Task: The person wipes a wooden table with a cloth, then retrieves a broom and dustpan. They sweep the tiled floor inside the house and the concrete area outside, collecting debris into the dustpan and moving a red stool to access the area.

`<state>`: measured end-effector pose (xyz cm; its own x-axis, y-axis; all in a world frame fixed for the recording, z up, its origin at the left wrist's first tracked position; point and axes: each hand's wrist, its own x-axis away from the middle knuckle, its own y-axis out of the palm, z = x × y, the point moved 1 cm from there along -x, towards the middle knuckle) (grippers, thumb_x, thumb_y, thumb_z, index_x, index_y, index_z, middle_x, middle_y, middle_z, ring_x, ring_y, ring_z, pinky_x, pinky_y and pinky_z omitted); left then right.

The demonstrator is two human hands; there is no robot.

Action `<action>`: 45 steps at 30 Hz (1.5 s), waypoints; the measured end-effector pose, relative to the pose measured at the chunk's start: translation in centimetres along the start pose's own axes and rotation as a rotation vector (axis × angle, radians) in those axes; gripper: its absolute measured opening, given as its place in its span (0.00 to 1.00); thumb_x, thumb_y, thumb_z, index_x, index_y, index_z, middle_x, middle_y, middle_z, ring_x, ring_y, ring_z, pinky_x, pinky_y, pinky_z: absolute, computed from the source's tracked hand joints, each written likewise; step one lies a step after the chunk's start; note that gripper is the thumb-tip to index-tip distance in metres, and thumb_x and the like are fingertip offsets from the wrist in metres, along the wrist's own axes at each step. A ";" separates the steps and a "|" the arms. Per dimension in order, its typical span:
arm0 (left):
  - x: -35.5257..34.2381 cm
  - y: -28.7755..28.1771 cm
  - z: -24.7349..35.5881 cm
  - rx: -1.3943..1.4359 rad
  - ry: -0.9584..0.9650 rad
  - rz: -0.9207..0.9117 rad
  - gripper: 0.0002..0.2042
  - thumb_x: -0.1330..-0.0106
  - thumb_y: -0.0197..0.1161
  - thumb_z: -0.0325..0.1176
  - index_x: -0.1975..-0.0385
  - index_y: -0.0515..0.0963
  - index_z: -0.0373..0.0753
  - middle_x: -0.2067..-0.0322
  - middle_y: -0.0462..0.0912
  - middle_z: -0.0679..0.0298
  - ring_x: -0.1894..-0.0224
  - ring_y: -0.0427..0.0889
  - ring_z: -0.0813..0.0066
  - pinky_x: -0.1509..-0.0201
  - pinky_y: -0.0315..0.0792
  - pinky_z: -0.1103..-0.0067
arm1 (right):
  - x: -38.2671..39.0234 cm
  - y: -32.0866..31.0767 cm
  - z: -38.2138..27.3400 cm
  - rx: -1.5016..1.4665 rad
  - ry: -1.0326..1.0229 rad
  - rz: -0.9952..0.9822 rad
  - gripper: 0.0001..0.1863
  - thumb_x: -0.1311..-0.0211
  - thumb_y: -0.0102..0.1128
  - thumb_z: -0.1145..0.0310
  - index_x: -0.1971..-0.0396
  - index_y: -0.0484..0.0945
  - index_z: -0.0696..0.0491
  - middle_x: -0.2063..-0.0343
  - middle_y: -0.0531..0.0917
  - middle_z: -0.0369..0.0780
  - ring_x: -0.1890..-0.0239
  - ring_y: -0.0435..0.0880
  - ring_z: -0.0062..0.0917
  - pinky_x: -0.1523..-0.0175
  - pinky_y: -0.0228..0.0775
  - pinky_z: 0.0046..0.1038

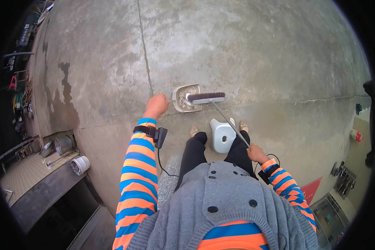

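Observation:
My left hand (pixel 156 106) is closed around the handle of a pale dustpan (pixel 178 102), whose open side faces right on the concrete. Several bits of white and grey litter (pixel 188 90) lie inside the pan. In my right hand (pixel 257 153) is the grey stick of a broom (pixel 208 100); its fingers wrap round the stick. The broom head, with dark bristles and a pale back, lies sideways with its left end just over the pan's mouth. The stick slants down past a light stool to my right hand.
The white plastic stool (pixel 223 136) stands between my feet. Concrete floor (pixel 258 54) spreads ahead, with a damp patch (pixel 65 100) at left. A white bucket (pixel 80 165) and metal pots (pixel 63 146) stand by a tiled counter at lower left. A red sign (pixel 311 189) lies at right.

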<state>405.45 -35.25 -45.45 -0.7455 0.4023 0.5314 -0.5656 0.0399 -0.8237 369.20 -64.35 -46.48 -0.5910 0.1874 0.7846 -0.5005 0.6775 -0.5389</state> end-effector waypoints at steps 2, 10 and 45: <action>0.4 -0.1 -0.7 0.026 0.026 0.026 0.13 0.46 0.47 0.36 0.70 0.75 0.36 0.70 0.77 0.49 0.65 0.75 0.51 0.60 0.68 0.64 | 1.5 -0.3 1.3 0.026 -0.029 0.010 0.13 0.47 0.45 0.67 0.70 0.65 0.64 0.77 0.74 0.59 0.71 0.73 0.52 0.64 0.65 0.44; 10.2 0.9 -2.0 0.259 -0.156 0.093 0.12 0.44 0.48 0.39 0.68 0.75 0.41 0.71 0.77 0.53 0.66 0.75 0.52 0.61 0.68 0.66 | 3.9 -4.8 8.9 -0.322 0.287 -0.068 0.16 0.44 0.43 0.64 0.72 0.63 0.66 0.79 0.74 0.53 0.85 0.76 0.38 0.83 0.67 0.33; 82.4 35.2 34.9 1.187 -1.376 0.816 0.16 0.43 0.47 0.46 0.79 0.77 0.42 0.87 0.73 0.62 0.83 0.72 0.67 0.76 0.66 0.75 | 15.1 -1.2 5.7 1.389 -0.969 -0.099 0.15 0.50 0.47 0.64 0.77 0.69 0.63 0.84 0.75 0.46 0.81 0.77 0.33 0.73 0.67 0.35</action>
<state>311.82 -32.65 -23.74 -0.2946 -0.8628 0.4108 0.5110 -0.5055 -0.6952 357.24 -66.40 -35.78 -0.4042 -0.6425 0.6510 -0.3819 -0.5282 -0.7584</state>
